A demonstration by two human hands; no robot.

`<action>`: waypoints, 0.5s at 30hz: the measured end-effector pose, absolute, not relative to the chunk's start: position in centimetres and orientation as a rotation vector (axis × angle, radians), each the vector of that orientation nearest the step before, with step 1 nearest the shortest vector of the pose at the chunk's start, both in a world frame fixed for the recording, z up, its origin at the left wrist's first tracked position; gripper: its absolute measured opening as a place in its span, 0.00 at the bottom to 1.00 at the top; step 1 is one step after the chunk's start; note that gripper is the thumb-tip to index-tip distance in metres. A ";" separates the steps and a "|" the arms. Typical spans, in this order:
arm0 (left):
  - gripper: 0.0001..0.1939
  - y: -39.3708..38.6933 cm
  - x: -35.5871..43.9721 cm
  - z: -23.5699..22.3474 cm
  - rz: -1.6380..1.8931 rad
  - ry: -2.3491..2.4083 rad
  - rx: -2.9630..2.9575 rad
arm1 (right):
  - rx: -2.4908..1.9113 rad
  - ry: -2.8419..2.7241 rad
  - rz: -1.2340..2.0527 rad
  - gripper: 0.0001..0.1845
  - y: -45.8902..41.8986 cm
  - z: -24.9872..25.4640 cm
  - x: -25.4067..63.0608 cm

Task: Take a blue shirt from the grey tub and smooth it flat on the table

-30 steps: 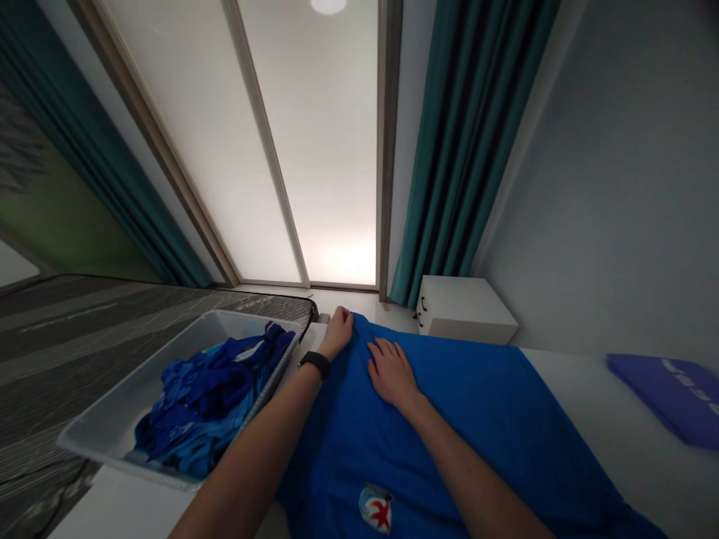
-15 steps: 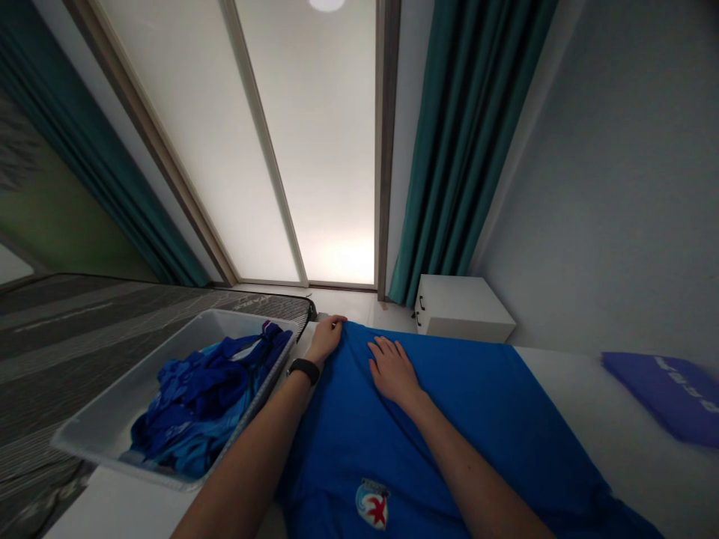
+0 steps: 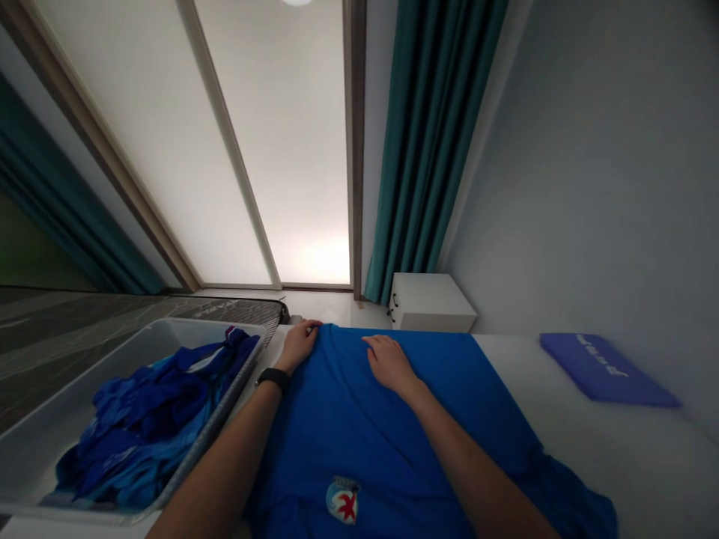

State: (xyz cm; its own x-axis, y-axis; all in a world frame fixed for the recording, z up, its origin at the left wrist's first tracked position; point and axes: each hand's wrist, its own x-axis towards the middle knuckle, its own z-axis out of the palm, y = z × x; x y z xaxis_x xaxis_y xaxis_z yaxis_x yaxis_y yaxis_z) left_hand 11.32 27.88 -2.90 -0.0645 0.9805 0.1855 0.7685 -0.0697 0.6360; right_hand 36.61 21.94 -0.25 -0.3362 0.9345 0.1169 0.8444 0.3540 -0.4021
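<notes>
Frosted sliding panels (image 3: 247, 142) fill the far wall, with a teal curtain (image 3: 432, 142) at about 1 o'clock and a small white cabinet (image 3: 430, 303) standing below it on the floor. Nearer lies the white worktop (image 3: 629, 449), and a blue shirt (image 3: 365, 427) is spread flat across its middle, a round badge with a red star (image 3: 343, 500) showing on the cloth at 6 o'clock.

At the shirt's far edge, the left hand (image 3: 299, 343) sits on the far left corner of the cloth, fingers curled over the hem; whether it pinches the cloth cannot be told. A dark wristband (image 3: 272, 377) circles that wrist. Just to its right, the right hand (image 3: 387, 363) lies open, palm down and fingers spread, pressing on the shirt.

At 9 o'clock a grey bin (image 3: 67, 374) rests touching the worktop's left side, holding a heap of crumpled blue garments (image 3: 151, 412). At 3 o'clock, well apart from the shirt, a folded purple cloth (image 3: 607, 368) lies flat.
</notes>
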 end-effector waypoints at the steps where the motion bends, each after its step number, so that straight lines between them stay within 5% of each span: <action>1: 0.15 27.9 11.3 -2.8 0.867 1.883 1.883 | -1.624 -2.268 0.347 0.24 22.2 -0.2 38.0; 15: 0.22 29.9 12.2 -0.8 0.568 2.124 1.830 | -2.437 -1.688 0.061 0.18 24.2 -0.7 57.6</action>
